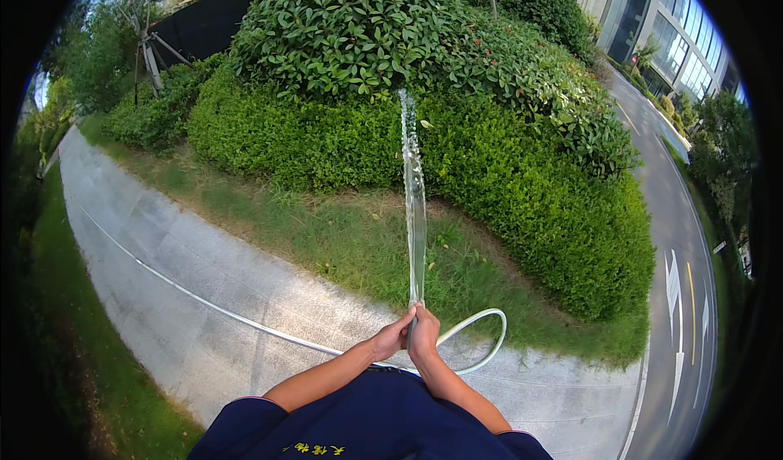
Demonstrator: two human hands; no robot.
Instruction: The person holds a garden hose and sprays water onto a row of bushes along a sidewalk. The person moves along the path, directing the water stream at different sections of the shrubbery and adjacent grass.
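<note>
My left hand [390,340] and my right hand [424,331] are together in front of my waist, both closed around the end of a pale garden hose [479,317]. From between my fingers a stream of water [415,215] shoots forward over the grass to the low clipped hedge [318,133], near the foot of a large leafy shrub [348,32]. The hose loops out beside my right hand, passes in front of my body and runs along the paving to the far left. My fingers partly hide the hose end.
A stone-paved path [202,264] lies underfoot and curves to the upper left. A strip of grass [342,246] separates it from the hedge. On the right runs a road [667,227] with painted markings. A propped tree trunk [150,62] stands at upper left.
</note>
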